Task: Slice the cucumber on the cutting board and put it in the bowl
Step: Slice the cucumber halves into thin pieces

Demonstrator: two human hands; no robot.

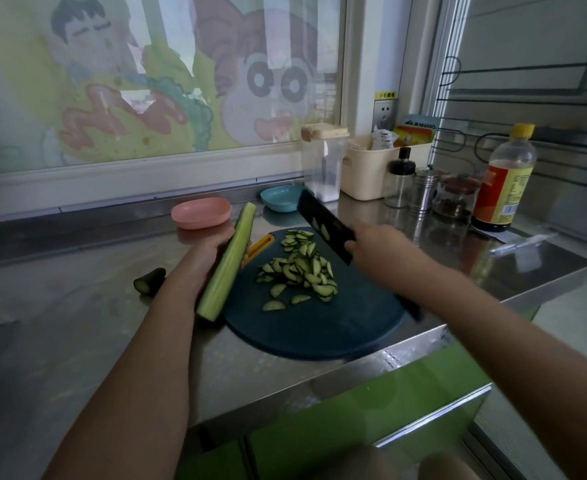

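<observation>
My left hand (212,251) grips a long halved cucumber (228,261), cut face up, held in the air over the left edge of the dark round cutting board (320,327). A pile of half-moon cucumber slices (299,271) lies on the board. My right hand (375,247) grips a black cleaver (326,225) raised above the board's far side, with two slices stuck to its blade. A pink bowl (202,211) and a blue bowl (281,199) sit behind the board.
A cut cucumber end (150,280) lies on the steel counter at the left. Behind right stand a clear canister (323,164), a cream box (368,168), small jars (423,192) and a sauce bottle (505,178). The counter edge (406,348) runs just in front of the board.
</observation>
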